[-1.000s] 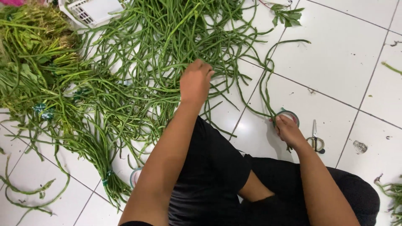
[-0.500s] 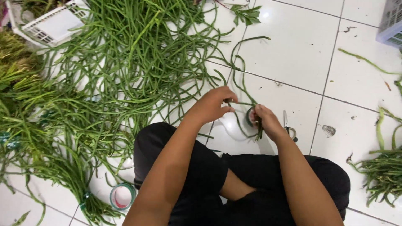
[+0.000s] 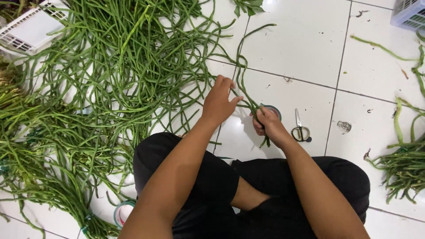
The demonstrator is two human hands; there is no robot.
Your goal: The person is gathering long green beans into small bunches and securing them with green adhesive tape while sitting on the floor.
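Observation:
I sit cross-legged on a white tiled floor. My right hand is closed around the stem ends of a small bunch of long green beans, whose strands trail away up the floor. My left hand rests its fingers against those same strands just left of the right hand. A tape roll lies partly hidden behind my right hand. A big loose pile of long beans spreads across the floor to the left.
Small scissors lie right of my right hand. Another tape roll sits by my left knee. White plastic baskets stand at top left and top right. More bundled beans lie at the right.
My left hand came back from the pile to the bunch at my right hand. Both hands now sit higher and closer together, with the view shifted a little.

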